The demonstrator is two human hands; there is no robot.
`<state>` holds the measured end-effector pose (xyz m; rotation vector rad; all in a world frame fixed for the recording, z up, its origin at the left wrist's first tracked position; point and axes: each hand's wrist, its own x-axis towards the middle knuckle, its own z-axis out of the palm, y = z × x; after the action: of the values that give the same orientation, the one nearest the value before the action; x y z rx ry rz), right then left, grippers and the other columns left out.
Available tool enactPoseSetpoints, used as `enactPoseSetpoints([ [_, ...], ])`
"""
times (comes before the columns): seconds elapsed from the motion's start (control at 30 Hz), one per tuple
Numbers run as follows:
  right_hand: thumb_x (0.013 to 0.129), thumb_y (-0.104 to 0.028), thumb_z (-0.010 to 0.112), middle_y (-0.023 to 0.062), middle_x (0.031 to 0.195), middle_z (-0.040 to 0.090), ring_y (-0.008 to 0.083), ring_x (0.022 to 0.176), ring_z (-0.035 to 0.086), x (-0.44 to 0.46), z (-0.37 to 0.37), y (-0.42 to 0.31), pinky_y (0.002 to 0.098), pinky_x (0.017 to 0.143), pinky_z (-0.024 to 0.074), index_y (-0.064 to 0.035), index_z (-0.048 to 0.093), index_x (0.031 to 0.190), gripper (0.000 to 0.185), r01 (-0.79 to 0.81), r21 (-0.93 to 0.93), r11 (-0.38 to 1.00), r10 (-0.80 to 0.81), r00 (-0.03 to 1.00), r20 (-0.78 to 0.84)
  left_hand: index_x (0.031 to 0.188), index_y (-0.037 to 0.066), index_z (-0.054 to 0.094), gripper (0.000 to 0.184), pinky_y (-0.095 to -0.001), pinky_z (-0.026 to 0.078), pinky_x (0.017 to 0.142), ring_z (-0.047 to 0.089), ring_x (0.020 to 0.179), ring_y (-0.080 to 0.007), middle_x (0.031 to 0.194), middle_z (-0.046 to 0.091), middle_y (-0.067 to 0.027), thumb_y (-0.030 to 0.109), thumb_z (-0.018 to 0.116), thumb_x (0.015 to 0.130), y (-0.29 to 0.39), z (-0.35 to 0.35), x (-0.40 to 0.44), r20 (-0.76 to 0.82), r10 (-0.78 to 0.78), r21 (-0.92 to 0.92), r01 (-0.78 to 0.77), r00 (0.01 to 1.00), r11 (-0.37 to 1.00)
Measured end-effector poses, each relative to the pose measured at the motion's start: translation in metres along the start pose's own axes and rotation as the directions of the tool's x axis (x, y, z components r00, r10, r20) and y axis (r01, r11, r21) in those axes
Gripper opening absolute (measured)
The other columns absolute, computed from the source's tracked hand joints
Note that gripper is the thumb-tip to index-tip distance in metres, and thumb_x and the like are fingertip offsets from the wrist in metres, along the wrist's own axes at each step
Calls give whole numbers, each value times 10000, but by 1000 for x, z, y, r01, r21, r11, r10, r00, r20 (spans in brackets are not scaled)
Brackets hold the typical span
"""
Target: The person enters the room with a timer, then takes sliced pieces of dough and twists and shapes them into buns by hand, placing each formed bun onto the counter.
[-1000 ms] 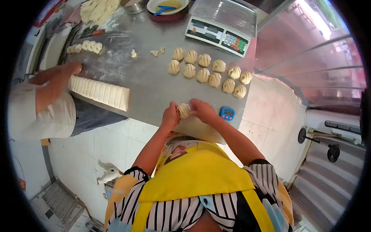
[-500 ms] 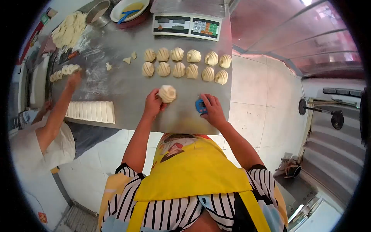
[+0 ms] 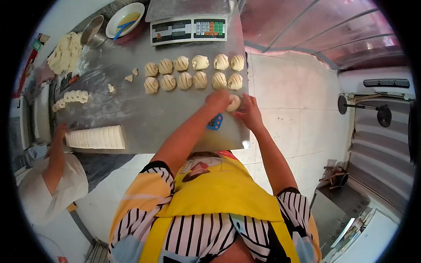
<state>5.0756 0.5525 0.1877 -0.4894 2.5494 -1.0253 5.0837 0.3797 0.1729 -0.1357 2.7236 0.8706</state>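
A pale twisted dough bun (image 3: 233,103) is at the right edge of the metal table, below two rows of similar ridged buns (image 3: 184,80). My left hand (image 3: 218,101) closes on its left side, with the fingertips partly hidden. On the bun's other side, my right hand (image 3: 251,113) curves around with thumb and fingers apart; whether it touches the bun I cannot tell. Just under my left wrist lies a blue timer (image 3: 214,122) with pinkish buttons, partly covered by the forearm.
A digital scale (image 3: 188,30) stands behind the rows. Left of it are a bowl with yellow liquid (image 3: 139,9), a metal pot (image 3: 93,31) and a dough mass (image 3: 64,53). A co-worker's arm (image 3: 56,149) is beside a sliced dough slab (image 3: 95,137). Dough scraps (image 3: 129,78) lie mid-table.
My left hand has carried the bun rightward to the table's edge. My right hand has let go of the timer and moved beside the bun. The co-worker's hand has drawn back toward the slab.
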Motion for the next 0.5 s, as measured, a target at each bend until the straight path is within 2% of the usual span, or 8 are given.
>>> enactPoseSetpoints([
  [0.07, 567, -165, 796, 147, 1198, 441, 324, 1076, 469, 7, 7, -9, 373, 888, 434, -46, 407, 1262, 805, 144, -135, 980, -152, 987, -54, 881, 7, 610, 224, -422, 488, 686, 603, 820, -342, 893, 618, -206, 197, 599, 763, -13, -16, -12, 25, -48, -9, 48, 999, 999],
  [0.1, 567, -176, 797, 147, 1206, 442, 331, 1098, 451, 10, 13, -11, 376, 907, 415, -46, 412, 1256, 799, 153, -139, 978, -159, 987, -30, 917, 30, 627, 242, -427, 483, 732, 598, 891, -336, 943, 625, -186, 208, 609, 754, -21, -21, -19, 37, -74, -15, 74, 997, 997],
  [0.2, 582, -198, 790, 145, 1228, 441, 339, 1156, 405, 17, 32, -17, 383, 948, 372, -45, 436, 1221, 746, 199, -145, 969, -195, 980, 41, 971, 40, 621, 284, -426, 470, 768, 582, 906, -351, 950, 615, -195, 222, 616, 754, -45, -19, -39, 69, -129, -223, 141, 989, 964],
  [0.3, 594, -184, 777, 147, 1233, 438, 341, 1139, 418, 17, 38, -27, 391, 940, 377, -42, 443, 1207, 712, 154, -43, 987, -152, 988, 39, 1057, 50, 590, 393, -414, 467, 785, 584, 899, -333, 952, 612, -157, 275, 643, 740, -53, -19, -63, 3, -251, -315, 239, 968, 919],
  [0.4, 600, -157, 760, 143, 1228, 445, 341, 1124, 428, 16, 42, -29, 395, 940, 380, -62, 469, 1190, 664, 186, 24, 982, -186, 982, -31, 1196, 48, 485, 603, -405, 445, 834, 539, 969, -330, 1050, 551, -159, 333, 683, 704, -43, -27, -101, -82, -298, -377, 247, 951, 893],
  [0.5, 603, -106, 742, 135, 1220, 455, 345, 1114, 434, 24, 36, -7, 394, 946, 380, -85, 497, 1168, 616, 249, -54, 967, -243, 965, 96, 1288, 34, 355, 805, -424, 415, 867, 472, 1038, -338, 1155, 456, -172, 359, 727, 652, -32, 16, -127, -339, -182, -176, 127, 923, 976],
])
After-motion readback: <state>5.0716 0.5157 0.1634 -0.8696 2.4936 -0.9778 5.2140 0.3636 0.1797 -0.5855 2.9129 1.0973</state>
